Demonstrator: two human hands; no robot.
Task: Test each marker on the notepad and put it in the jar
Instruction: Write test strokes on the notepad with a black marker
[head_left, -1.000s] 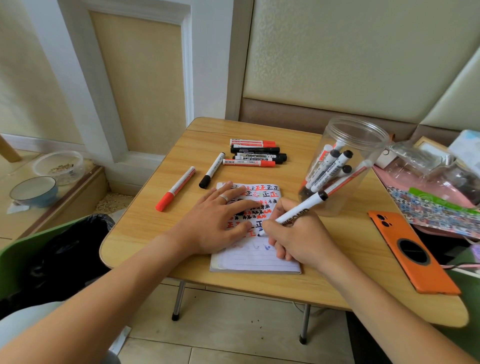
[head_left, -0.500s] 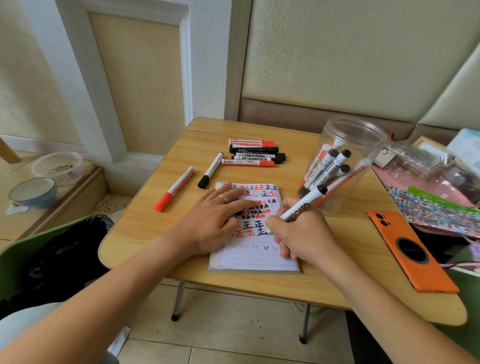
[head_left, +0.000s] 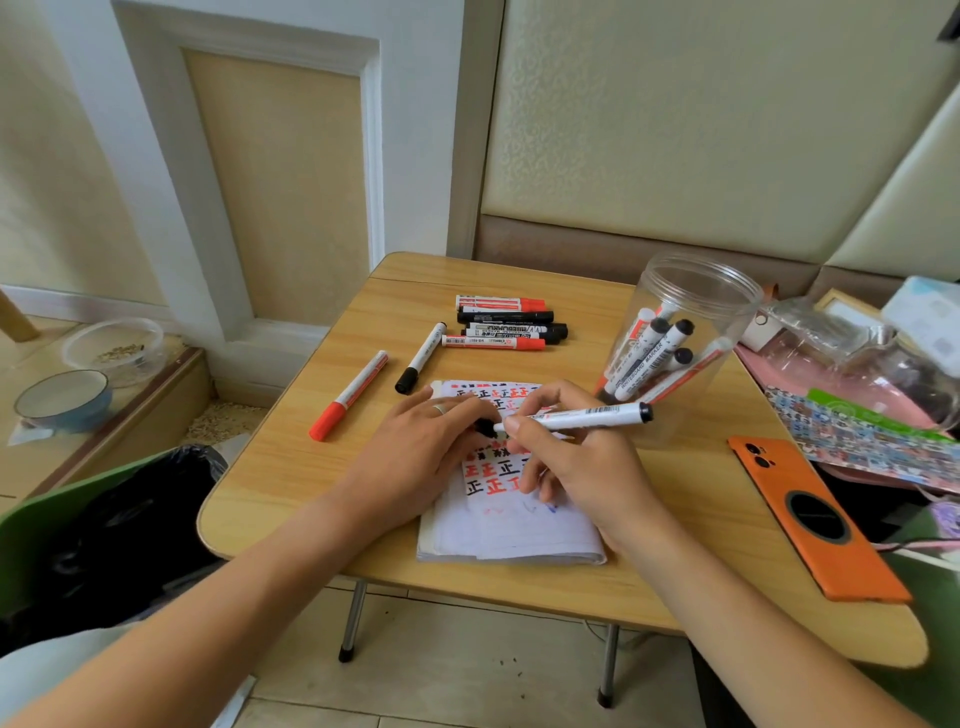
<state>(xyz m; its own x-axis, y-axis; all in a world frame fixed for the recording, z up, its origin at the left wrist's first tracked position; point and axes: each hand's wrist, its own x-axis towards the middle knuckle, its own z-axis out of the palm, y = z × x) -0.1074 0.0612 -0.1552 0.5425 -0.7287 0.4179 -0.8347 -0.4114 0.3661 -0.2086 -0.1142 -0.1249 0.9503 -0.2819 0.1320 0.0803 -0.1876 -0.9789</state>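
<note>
Head view shows, nearest, two bare forearms reaching over the front edge of a small light wooden folding table (head_left: 291, 467). A white lined notepad (head_left: 514, 535) lies flat near that edge, its upper page filled with red and black written characters. On it rests the left hand (head_left: 415, 457), a ring on one finger, its fingertips pinching a black marker cap (head_left: 485, 428). Just right of it the right hand (head_left: 582, 467) grips a white whiteboard marker with a black end plug (head_left: 587, 417), held nearly level above the pad with its tip at the cap. To the right lies an orange phone in a case (head_left: 815, 519). Farther back on the left lie a loose red-capped marker (head_left: 349, 395) and a loose black-capped marker (head_left: 421, 357). Behind them sits a tidy row of red and black markers (head_left: 506, 326). At the back right stands a clear plastic jar (head_left: 675, 332), upright, with several markers leaning inside
</note>
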